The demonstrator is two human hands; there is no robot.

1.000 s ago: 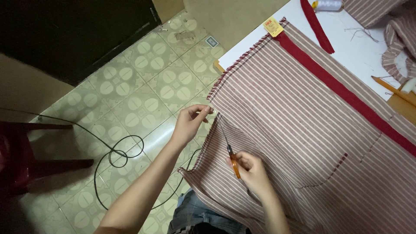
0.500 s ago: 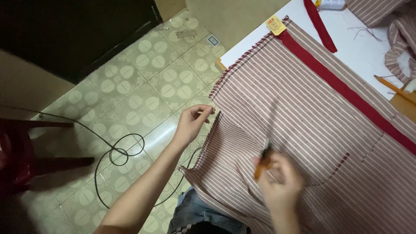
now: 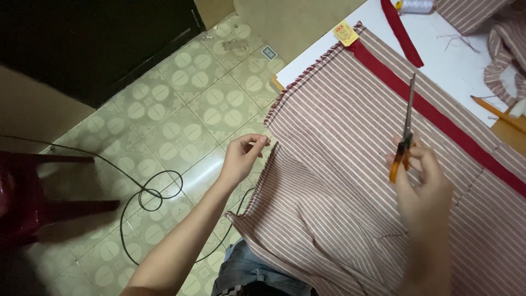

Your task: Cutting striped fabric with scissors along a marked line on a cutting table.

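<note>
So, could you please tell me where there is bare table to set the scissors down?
A bare white table patch lies between the red strip, the thread spool and the pencil. The striped fabric covers the rest; the top right corner is crowded with bunched cloth.

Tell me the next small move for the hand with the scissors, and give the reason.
Probably bring the scissors down to the frayed edge that the left hand pinches. The right hand holds them raised over the striped cloth, blades together and pointing away, well apart from the pinched spot, so nothing can be trimmed from there.
</note>
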